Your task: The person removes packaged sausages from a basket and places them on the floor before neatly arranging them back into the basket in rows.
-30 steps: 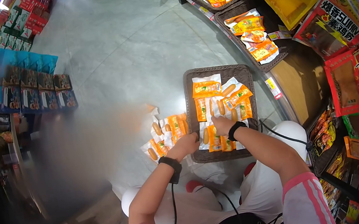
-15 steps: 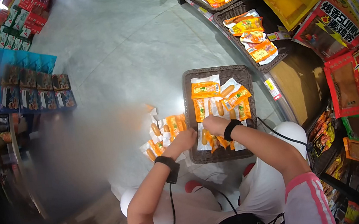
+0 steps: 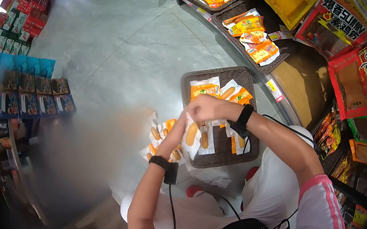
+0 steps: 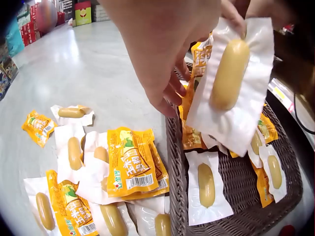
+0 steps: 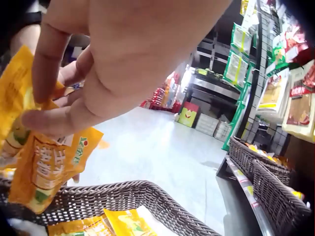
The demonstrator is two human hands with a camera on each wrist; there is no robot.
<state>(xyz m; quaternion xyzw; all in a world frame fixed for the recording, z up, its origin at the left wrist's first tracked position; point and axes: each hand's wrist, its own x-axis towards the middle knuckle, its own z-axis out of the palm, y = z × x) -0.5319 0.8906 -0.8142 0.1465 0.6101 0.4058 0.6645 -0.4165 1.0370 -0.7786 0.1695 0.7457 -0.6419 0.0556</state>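
A white-backed sausage packet [image 3: 191, 134] [image 4: 230, 78] hangs upright over the left side of a brown wicker basket [image 3: 255, 144] [image 4: 178, 162]. At its upper edge, my right hand [image 3: 210, 106] pinches it. My left hand [image 3: 174, 136] [image 4: 157, 46] meets the same edge, thumb against the packet, with its other fingers curled beside it. The right wrist view shows orange packet fronts [image 5: 47, 164] under my right hand [image 5: 118, 54], with part of the left hand behind. More sausage packets [image 4: 205, 184] lie in the basket, some white side up.
Left of the basket, a loose pile of packets [image 3: 155, 138] [image 4: 130, 160] lies on the grey floor [image 3: 112, 54]. Shelf baskets [image 3: 234, 46] [image 5: 275, 196] with packets line the right side, below hanging bags [image 3: 358, 79]. Boxes [image 3: 27, 92] stand at the far left.
Both hands have moved up and closer together, with the packet raised between them. The orange packets at the basket's near left have left their places, baring some wicker. The view has shifted slightly.
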